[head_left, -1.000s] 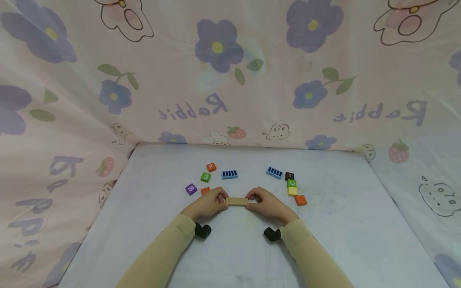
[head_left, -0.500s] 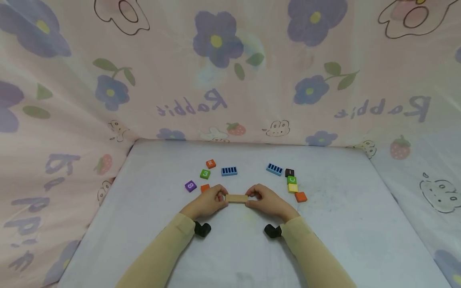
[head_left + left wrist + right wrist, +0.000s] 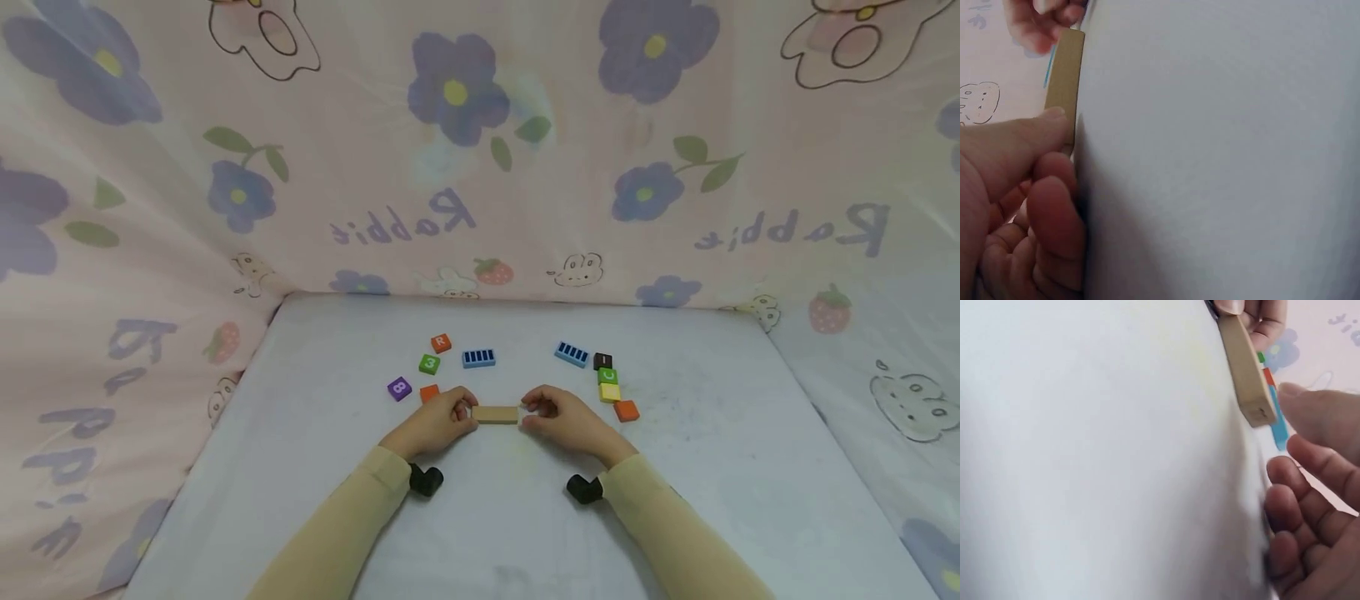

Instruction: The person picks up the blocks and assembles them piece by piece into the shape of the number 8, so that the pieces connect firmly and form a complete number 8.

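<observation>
A plain rectangular wooden block [image 3: 495, 415] stands on the white tabletop between the two hands. My left hand [image 3: 435, 419] pinches its left end, the thumb [image 3: 1041, 128] lying on the near face in the left wrist view. Close to the opposite end is my right hand [image 3: 573, 423], its fingers loosely bent with nothing in them. In the right wrist view a gap separates the right thumb [image 3: 1319, 412] from the block's bare end [image 3: 1260, 414], which carries a small dark mark.
Left of centre lie orange R [image 3: 441, 342], green 3 [image 3: 429, 364] and purple 8 [image 3: 399, 388] tiles, plus a partly covered orange one [image 3: 429, 393]. Two blue slotted pieces [image 3: 478, 358] lie behind the hands. On the right are black [image 3: 603, 361], green [image 3: 607, 377], yellow [image 3: 610, 392] and orange tiles [image 3: 626, 411].
My right hand has let go of the block's right end and moved slightly to the right. The left hand still pinches its end, and the block stays nearly in place.
</observation>
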`<state>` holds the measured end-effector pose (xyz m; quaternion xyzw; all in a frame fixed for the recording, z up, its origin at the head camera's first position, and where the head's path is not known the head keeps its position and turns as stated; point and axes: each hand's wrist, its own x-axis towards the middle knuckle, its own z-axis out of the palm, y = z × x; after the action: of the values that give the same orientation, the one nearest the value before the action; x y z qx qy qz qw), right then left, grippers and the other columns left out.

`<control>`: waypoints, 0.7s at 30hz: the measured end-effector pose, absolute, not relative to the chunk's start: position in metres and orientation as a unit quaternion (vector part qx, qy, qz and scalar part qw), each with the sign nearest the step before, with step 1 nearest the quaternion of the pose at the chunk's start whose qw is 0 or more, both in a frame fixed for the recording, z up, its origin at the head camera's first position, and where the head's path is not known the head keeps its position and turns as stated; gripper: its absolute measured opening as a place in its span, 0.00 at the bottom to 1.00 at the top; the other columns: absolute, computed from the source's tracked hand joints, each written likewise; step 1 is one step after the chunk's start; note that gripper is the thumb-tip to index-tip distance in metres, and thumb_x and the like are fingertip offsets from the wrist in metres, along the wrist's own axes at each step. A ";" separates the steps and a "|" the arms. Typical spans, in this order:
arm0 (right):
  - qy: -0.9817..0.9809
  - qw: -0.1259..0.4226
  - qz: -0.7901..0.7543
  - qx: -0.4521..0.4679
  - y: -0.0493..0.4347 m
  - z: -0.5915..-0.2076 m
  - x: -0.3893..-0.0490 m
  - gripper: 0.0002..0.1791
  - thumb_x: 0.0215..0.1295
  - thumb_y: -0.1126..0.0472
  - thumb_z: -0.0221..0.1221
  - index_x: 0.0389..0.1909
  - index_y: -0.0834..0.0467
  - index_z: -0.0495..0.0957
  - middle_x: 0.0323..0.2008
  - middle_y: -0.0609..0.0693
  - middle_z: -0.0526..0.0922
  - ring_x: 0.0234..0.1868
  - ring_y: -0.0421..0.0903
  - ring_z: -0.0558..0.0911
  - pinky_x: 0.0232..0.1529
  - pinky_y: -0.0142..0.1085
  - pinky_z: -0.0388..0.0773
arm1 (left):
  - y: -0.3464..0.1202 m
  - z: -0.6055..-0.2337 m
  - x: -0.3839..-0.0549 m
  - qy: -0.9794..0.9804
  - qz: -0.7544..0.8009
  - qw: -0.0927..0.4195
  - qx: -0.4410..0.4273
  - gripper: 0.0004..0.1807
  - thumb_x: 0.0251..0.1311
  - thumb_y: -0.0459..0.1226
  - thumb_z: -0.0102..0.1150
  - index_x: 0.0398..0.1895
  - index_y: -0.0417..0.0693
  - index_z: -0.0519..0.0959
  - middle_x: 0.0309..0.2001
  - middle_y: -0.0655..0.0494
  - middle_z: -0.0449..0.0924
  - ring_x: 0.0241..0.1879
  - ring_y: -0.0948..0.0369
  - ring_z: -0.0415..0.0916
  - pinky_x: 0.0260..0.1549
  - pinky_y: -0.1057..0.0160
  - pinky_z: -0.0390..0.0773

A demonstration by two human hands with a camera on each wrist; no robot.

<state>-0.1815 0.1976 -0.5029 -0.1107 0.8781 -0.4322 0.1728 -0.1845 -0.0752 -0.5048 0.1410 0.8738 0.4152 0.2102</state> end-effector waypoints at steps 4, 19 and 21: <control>0.890 0.153 -0.421 -0.088 0.217 -0.496 -0.175 0.17 0.59 0.49 0.67 0.48 0.46 0.78 0.39 0.44 0.79 0.39 0.46 0.75 0.41 0.40 0.73 | -0.076 -0.506 -0.185 0.877 0.409 0.206 0.142 0.14 0.65 0.44 0.60 0.51 0.57 0.74 0.32 0.56 0.73 0.32 0.60 0.71 0.32 0.62 0.70; 0.916 0.090 -0.390 -0.032 0.312 -0.485 -0.160 0.27 0.57 0.43 0.67 0.53 0.53 0.77 0.41 0.51 0.77 0.41 0.50 0.72 0.38 0.39 0.72 | -0.076 -0.501 -0.182 0.870 0.422 0.216 0.140 0.13 0.65 0.43 0.60 0.51 0.56 0.74 0.32 0.56 0.72 0.33 0.60 0.70 0.33 0.61 0.70; 0.919 0.084 -0.385 -0.029 0.321 -0.486 -0.162 0.28 0.57 0.42 0.67 0.54 0.53 0.76 0.43 0.52 0.77 0.42 0.51 0.71 0.39 0.41 0.71 | -0.076 -0.502 -0.183 0.870 0.421 0.216 0.139 0.13 0.65 0.43 0.60 0.51 0.57 0.74 0.32 0.56 0.72 0.33 0.60 0.71 0.33 0.61 0.70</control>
<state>-0.1616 0.3210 -0.4863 -0.0289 0.9186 -0.3852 0.0839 -0.1825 -0.0761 -0.5019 0.1386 0.8701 0.4208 0.2161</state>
